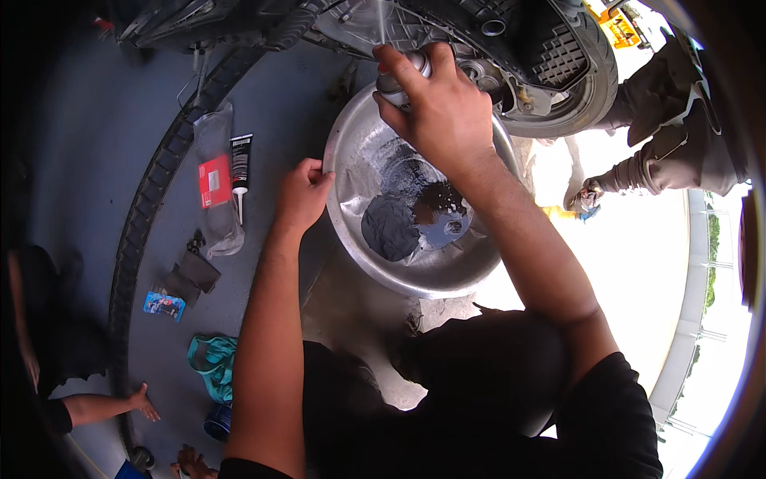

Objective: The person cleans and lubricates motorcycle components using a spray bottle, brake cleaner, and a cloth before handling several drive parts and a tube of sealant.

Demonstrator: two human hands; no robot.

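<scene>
My right hand is closed around a spray can, held above the far side of a round metal basin. A pale jet runs up from the can's top toward the uncovered engine side of a motorbike. The thumb and fingers of my left hand are closed on the basin's left rim. Inside the basin lies a crumpled dark cloth beside dark, oily liquid. My right forearm covers part of the basin's right side.
Left of the basin lie a black tube with a white nozzle, a clear plastic bag with a red label, a blue packet and teal cloth. A ridged black strip curves along the floor. Another person's hand reaches in lower left; someone's legs are at right.
</scene>
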